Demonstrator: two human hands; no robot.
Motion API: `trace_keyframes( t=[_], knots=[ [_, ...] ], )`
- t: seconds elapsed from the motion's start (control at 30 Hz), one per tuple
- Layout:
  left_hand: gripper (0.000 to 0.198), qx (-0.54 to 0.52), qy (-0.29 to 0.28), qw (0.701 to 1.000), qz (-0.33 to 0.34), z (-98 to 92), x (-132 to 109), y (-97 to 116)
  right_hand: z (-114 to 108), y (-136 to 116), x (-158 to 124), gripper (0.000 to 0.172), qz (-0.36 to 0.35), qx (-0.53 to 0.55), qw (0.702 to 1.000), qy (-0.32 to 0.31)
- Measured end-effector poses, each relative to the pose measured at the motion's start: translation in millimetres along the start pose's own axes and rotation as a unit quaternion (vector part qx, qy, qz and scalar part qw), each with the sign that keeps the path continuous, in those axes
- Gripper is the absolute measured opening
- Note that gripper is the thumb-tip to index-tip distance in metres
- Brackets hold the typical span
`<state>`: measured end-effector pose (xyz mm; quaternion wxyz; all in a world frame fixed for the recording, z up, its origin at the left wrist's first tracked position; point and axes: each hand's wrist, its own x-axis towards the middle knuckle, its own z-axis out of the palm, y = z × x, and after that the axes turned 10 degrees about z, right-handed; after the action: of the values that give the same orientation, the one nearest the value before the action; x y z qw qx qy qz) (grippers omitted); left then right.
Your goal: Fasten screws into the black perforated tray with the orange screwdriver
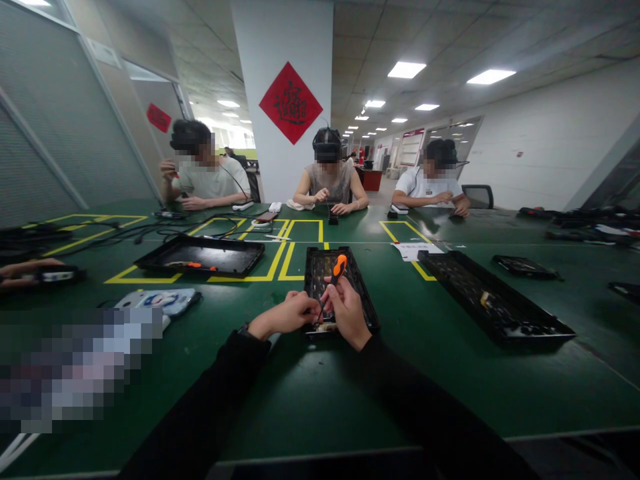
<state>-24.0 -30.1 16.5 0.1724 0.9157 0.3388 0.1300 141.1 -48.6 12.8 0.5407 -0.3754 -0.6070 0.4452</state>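
Observation:
An orange-and-black screwdriver (340, 267) is held in my right hand (349, 312), its handle pointing up and its shaft slanting down to the left. The shaft reaches the near end of a black tray (359, 277) that lies on the green table. My left hand (290, 312) is at the tray's near left corner, fingers pinched together close to the screwdriver's tip; what they hold is too small to make out. Small pale parts (326, 327) lie in the tray just under my hands.
Another black tray (200, 257) with orange items is at left, a long one (500, 300) at right. A phone in a case (165, 301) lies at left. Cables (140, 230) cross the far left. Three people sit opposite; a person's hand (23, 268) shows at the left edge.

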Motion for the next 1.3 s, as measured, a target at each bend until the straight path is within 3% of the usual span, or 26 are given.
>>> trace_keyframes(
  t=[1.13,1.3],
  knots=[
    [0.019,-0.047,0.061,0.997,0.02,3.4,-4.8,-4.0,-0.8,-1.6,-0.1,0.029,-0.003,-0.006,0.996,-0.092],
    [0.023,-0.113,0.134,0.985,-0.005,7.6,-3.9,-6.3,-0.9,1.4,0.2,0.032,-0.011,0.008,0.998,-0.054]
  ],
)
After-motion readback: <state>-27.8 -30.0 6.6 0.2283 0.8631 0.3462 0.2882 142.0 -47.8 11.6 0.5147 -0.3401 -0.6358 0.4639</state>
